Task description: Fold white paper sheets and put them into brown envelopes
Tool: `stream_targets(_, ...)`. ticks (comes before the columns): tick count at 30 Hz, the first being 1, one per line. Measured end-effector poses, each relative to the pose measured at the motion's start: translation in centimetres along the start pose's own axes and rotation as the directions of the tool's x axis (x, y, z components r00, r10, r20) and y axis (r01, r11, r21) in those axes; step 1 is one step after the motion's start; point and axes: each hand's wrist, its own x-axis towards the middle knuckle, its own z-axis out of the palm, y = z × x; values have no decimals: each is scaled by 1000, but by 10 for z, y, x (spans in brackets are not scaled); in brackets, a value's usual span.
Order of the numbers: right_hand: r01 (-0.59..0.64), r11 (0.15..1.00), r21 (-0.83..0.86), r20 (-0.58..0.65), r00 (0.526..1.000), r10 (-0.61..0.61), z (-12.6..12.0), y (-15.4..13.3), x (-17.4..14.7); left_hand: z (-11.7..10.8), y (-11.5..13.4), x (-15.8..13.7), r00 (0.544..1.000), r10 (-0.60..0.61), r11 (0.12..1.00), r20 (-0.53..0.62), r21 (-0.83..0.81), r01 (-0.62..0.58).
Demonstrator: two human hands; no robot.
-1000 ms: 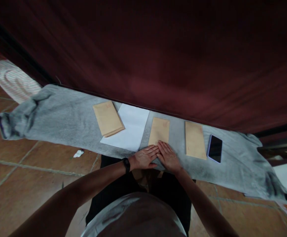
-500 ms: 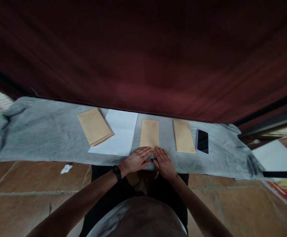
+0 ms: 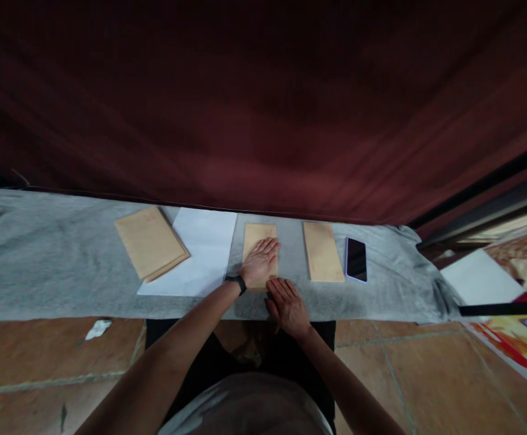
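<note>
Dark red fabric [image 3: 245, 133] rises beyond the grey cloth [image 3: 64, 266] in front of me. On the cloth lies the middle envelope [image 3: 257, 231], and my left hand [image 3: 258, 260] rests flat on it, fingers straight and close together. My right hand [image 3: 292, 311] lies at the envelope's near right corner, fingers extended side by side. Another envelope [image 3: 323, 251] and a phone [image 3: 356, 260] lie to the right; to the left, an envelope stack [image 3: 151, 241] overlaps white paper [image 3: 209, 248].

The left grip [image 3: 260, 258] lies on the middle envelope [image 3: 260, 230]; left of it, an envelope stack [image 3: 151, 240] overlaps a paper sheet [image 3: 206, 248]; right of it, another envelope [image 3: 323, 252], then a phone [image 3: 356, 260].
</note>
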Motion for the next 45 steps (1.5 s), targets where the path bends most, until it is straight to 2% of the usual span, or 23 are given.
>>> stream_targets(5, -16, 1000, 23, -22, 1000, 17, 2, 1, -2, 4, 2, -15, 1000, 12, 1000, -10, 5, -12)
stream_targets(10, -23, 999, 48, -21, 1000, 24, 3, 3, -1, -4, 2, -66, 998, 55, 997, -17, -49, -56)
stream_targets(14, -48, 998, 46, -43, 998, 50, 6, 3, 0, -13, 8, -107, 997, 23, 997, -67, -75, -28)
stream_targets(18, -66, 996, 64, -55, 996, 69, 8, 4, 0, -13, 17, -131, 993, -4, 998, -121, -63, -4)
stream_targets(24, -60, 996, 64, -56, 996, 64, 9, 7, -1, -11, 24, -134, 991, 28, 998, -128, 64, -20)
stream_targets(31, -53, 996, 65, -60, 997, 57, 9, 7, -3, -16, 38, -136, 999, 41, 969, -2, 245, -39)
stream_targets(37, -46, 996, 77, -72, 996, 51, 11, 9, -4, -16, 48, -136, 1000, 14, 965, 25, 262, -20)
stream_targets(45, -54, 995, 83, -82, 995, 61, 10, 7, -4, -11, 49, -136, 1000, 25, 969, 4, 246, -25)
